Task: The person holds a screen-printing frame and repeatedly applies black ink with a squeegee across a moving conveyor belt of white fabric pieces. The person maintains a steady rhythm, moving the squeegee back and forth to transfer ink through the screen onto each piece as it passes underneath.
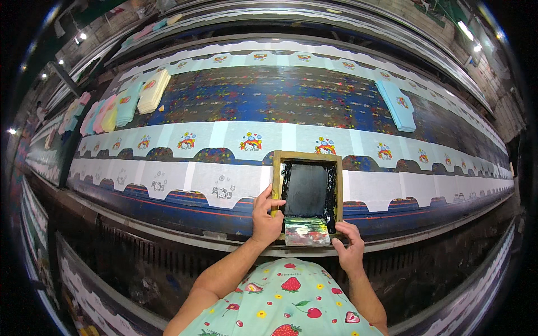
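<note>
A wooden screen frame (307, 157) with dark ink inside lies over a strip of white cut fabric pieces (365, 187) on the long table. My left hand (265, 215) grips the frame's left side. At its lower right corner my right hand (349, 246) has fingers curled on the frame. An ink-smeared squeegee (307, 231) rests across the frame's near end, between my hands. White pieces left of the frame carry grey outline prints (221, 190). Just beyond, pale blue pieces (218, 137) bear colourful cartoon prints. What lies under the frame is hidden.
Folded pastel stacks (126, 103) sit at the far left, and a pale blue stack (395, 106) at the right. Another printed row (280, 60) runs along the paint-spotted table's (269, 95) back. More long tables stand behind. A metal rail (392, 228) edges the table's near side.
</note>
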The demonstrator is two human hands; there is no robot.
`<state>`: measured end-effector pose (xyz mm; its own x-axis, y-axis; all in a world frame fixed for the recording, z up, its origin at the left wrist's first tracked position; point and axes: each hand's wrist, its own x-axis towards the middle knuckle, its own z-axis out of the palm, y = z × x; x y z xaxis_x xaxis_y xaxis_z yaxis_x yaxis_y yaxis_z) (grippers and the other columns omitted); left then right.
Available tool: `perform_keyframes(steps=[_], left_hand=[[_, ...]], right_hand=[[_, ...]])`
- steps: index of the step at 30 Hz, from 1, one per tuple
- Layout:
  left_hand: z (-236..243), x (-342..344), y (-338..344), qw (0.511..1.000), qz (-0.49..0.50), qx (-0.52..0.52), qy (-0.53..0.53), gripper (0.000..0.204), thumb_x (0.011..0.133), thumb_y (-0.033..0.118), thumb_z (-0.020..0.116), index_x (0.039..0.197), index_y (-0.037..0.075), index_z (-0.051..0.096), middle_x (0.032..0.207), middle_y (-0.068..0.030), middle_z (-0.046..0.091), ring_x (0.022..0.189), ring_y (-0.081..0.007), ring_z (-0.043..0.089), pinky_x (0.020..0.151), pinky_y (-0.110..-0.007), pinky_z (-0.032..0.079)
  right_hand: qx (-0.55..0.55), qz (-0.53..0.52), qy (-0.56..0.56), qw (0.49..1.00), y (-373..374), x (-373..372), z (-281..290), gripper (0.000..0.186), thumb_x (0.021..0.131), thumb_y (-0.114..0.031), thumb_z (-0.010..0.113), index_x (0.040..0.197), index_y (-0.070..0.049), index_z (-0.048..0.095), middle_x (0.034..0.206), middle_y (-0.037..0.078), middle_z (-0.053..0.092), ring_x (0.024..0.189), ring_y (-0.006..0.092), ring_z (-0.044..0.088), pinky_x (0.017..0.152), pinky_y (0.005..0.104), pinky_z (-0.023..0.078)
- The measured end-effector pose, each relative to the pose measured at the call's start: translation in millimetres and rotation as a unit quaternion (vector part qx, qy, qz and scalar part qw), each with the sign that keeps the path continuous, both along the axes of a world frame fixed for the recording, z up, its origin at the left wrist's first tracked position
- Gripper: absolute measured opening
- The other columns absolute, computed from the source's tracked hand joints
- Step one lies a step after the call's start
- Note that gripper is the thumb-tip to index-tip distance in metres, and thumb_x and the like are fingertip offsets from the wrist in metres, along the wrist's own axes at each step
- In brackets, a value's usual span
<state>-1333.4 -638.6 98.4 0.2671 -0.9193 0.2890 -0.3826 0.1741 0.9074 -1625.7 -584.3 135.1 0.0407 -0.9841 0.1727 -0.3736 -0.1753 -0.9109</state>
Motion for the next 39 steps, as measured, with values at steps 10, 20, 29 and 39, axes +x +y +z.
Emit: perform_keyframes(steps=[10,20,29,39], left_hand=[[-10.4,4.0,-4.1,1.000,-0.004,0.013,0.017,0.034,0.082,-0.010,0.069,0.109,0.007,0.083,0.162,-0.0296,0.062,0.147,-0.0423,0.061,0.124,-0.048,0.047],[-11.7,4.4,-3.3,0.999,0.000,0.032,-0.027,0.051,0.083,-0.008,0.070,0.132,0.001,0.077,0.161,-0.0286,0.062,0.150,-0.0406,0.061,0.126,-0.047,0.046],[39.1,32.9,-9.6,0.923,-0.102,-0.021,-0.371,0.052,0.091,0.012,0.079,0.139,-0.006,0.071,0.153,-0.0242,0.066,0.138,-0.0466,0.060,0.119,-0.056,0.046],[49.0,40.2,-23.9,0.915,-0.160,-0.007,-0.370,0.048,0.087,0.007,0.074,0.133,-0.007,0.072,0.149,-0.0231,0.068,0.129,-0.0406,0.065,0.115,-0.054,0.048]], right_hand=[[-0.159,0.206,0.261,0.930,-12.6,28.3,46.9,0.043,0.086,-0.012,0.090,0.127,-0.007,0.078,0.136,0.017,0.071,0.133,0.0413,0.066,0.114,0.0547,0.051],[-0.148,0.312,0.335,0.877,-61.2,34.6,67.2,0.039,0.081,-0.003,0.077,0.120,-0.004,0.076,0.115,0.014,0.074,0.107,0.0368,0.072,0.096,0.0489,0.059],[-0.077,0.329,0.307,0.890,-182.2,38.3,69.2,0.038,0.087,0.007,0.069,0.123,-0.004,0.077,0.112,0.020,0.075,0.115,0.0441,0.071,0.101,0.0534,0.058],[-0.106,0.249,0.290,0.918,-231.1,52.8,51.7,0.038,0.085,0.010,0.067,0.118,-0.003,0.079,0.116,0.020,0.078,0.117,0.0438,0.073,0.103,0.0528,0.059]])
